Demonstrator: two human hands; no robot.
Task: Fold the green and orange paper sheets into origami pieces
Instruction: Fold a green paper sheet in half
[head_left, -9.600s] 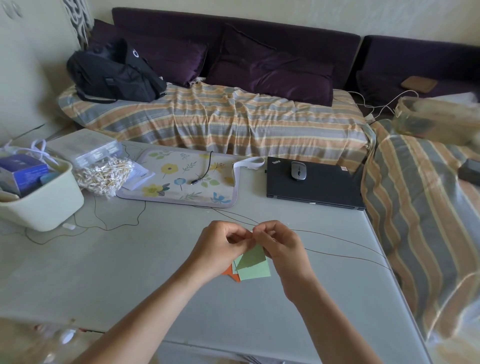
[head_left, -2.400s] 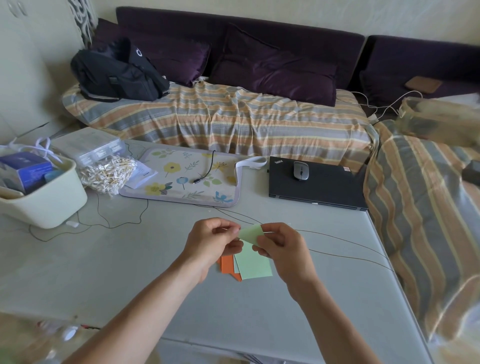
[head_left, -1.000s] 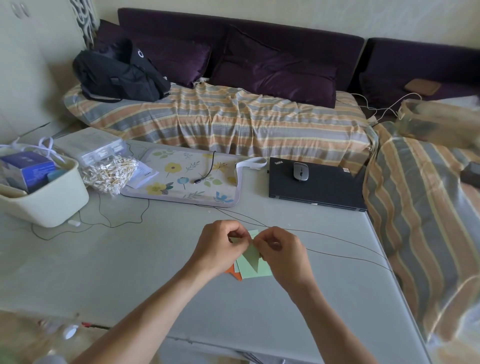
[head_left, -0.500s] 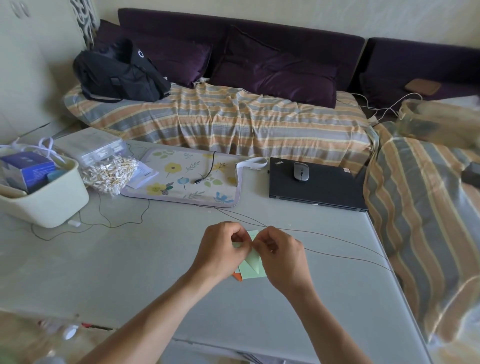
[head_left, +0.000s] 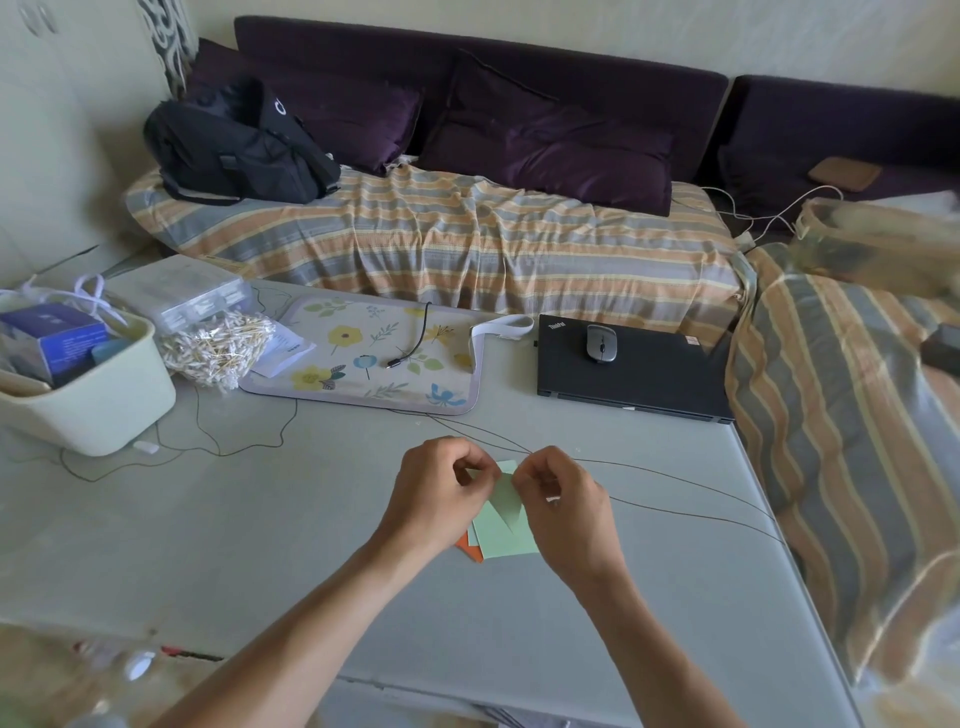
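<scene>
A small folded green paper piece (head_left: 506, 501) hangs point-down between my hands, just above the grey table (head_left: 260, 545). My left hand (head_left: 436, 499) pinches its left top part and my right hand (head_left: 563, 512) pinches its right top edge, fingertips nearly meeting. Under it a flat green sheet (head_left: 501, 540) lies on the table. An orange sheet (head_left: 470, 550) lies beneath that one, with only a corner showing at the lower left.
Thin wires (head_left: 675, 493) cross the table behind and right of my hands. Farther back lie a floral mat (head_left: 374, 358), a closed black laptop (head_left: 631, 371) with a mouse (head_left: 601, 343), a cotton swab bag (head_left: 218, 348) and a white bin (head_left: 88, 395). A striped sofa borders the table.
My hands lifted the green piece apart from each other, then came back together low over the sheets; the piece now hangs as a narrower point between my fingertips.
</scene>
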